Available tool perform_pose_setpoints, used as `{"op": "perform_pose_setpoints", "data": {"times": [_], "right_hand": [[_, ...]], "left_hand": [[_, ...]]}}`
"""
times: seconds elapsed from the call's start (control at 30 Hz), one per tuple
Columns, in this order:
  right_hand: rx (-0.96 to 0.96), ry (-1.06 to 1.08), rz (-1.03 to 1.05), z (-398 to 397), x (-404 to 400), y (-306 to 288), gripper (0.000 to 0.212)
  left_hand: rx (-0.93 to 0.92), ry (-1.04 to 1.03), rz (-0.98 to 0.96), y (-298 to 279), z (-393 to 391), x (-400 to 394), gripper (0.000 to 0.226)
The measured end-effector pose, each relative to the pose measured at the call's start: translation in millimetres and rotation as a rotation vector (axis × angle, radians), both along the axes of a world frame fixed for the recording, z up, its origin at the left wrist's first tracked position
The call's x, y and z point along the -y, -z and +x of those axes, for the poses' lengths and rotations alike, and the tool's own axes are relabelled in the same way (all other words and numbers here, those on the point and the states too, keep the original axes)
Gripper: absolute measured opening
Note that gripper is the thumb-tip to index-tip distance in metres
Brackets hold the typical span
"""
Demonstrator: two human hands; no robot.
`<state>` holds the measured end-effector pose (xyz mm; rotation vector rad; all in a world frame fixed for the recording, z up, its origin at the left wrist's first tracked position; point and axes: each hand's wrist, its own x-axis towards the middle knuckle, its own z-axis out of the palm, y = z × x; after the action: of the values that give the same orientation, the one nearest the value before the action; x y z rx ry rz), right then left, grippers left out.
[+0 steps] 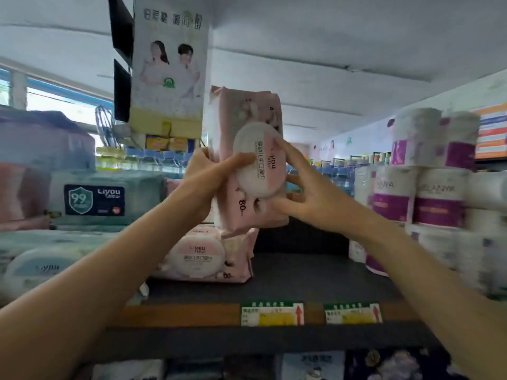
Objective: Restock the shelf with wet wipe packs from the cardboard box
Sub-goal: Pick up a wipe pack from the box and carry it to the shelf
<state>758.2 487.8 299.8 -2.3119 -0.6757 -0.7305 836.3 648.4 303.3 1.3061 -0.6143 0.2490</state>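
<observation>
Hands are being shown raised above a dark shelf point(315, 275). A pink wet wipe pack point(247, 165), stood on end with its round white lid facing the camera, is being gripped by the left hand point(208, 176), thumb laid across the lid and fingers wrapped behind. The pack is being touched by the right hand point(304, 187) with fingers spread wide, fingertips on the lid and lower edge. A second pink pack point(203, 259) is being seen lying flat beneath. Toilet roll bundles point(428, 187) are being displayed at right, price labels point(272, 314) below.
</observation>
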Motion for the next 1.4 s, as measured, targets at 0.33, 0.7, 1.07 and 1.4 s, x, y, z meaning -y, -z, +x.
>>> {"op": "perform_pose_setpoints", "data": {"times": [0.33,0.7,1.07,1.4], "right_hand": [[0.435,0.286,0.070,82,-55,28,0.113],[0.659,0.458,-0.469,115,-15,15,0.096],[0.688,0.486,-0.707,153,-29,19,0.105],[0.288,0.381,-0.884,131,-37,27,0.102]], "left_hand": [[-0.080,-0.099,0.041,0,16,-34,0.047],[-0.176,-0.026,0.112,14,42,-85,0.055],[0.232,-0.772,0.905,18,70,-89,0.089],[0.431,-0.819,1.378,35,74,-77,0.082]]}}
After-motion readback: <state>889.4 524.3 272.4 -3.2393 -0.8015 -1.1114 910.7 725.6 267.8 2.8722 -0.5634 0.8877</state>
